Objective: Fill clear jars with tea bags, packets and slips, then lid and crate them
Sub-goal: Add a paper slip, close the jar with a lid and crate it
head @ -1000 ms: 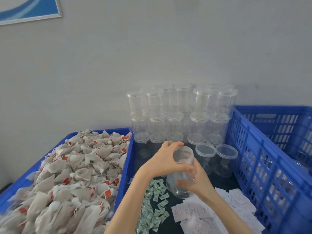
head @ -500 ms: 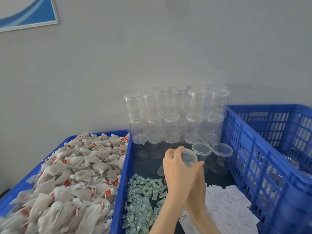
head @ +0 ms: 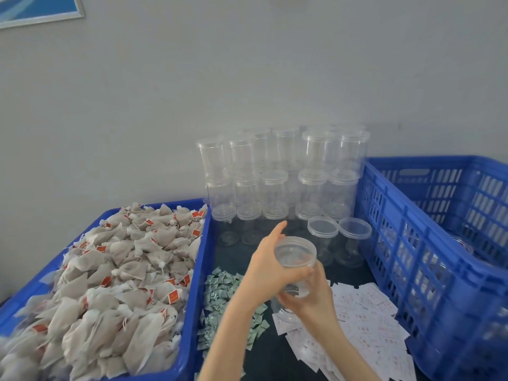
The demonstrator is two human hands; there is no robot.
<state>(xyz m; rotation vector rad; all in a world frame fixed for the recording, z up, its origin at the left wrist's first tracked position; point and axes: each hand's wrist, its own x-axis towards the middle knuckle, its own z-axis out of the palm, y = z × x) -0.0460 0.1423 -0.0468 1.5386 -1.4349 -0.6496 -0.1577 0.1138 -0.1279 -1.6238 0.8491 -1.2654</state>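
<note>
An empty clear jar (head: 295,253) is held above the dark table between both hands, tilted a little toward me. My left hand (head: 268,268) wraps its upper part from the left, forefinger pointing up. My right hand (head: 316,301) cups its lower part from below. I cannot tell whether a lid sits on it. Tea bags (head: 110,270) with red tags fill the blue tray (head: 202,243) at the left. Green packets (head: 222,287) lie under my left wrist, and white slips (head: 365,325) lie to the right of my right arm.
Stacked lidded empty jars (head: 277,171) stand against the wall, three tiers high. Two single lidded jars (head: 323,226) (head: 354,228) stand in front. A tall blue crate (head: 412,243) walls the right side, with clear jars dimly visible inside.
My left hand covered the jar's top half a second ago; now it sits at the jar's left side and the top shows. The jar stays in both hands.
</note>
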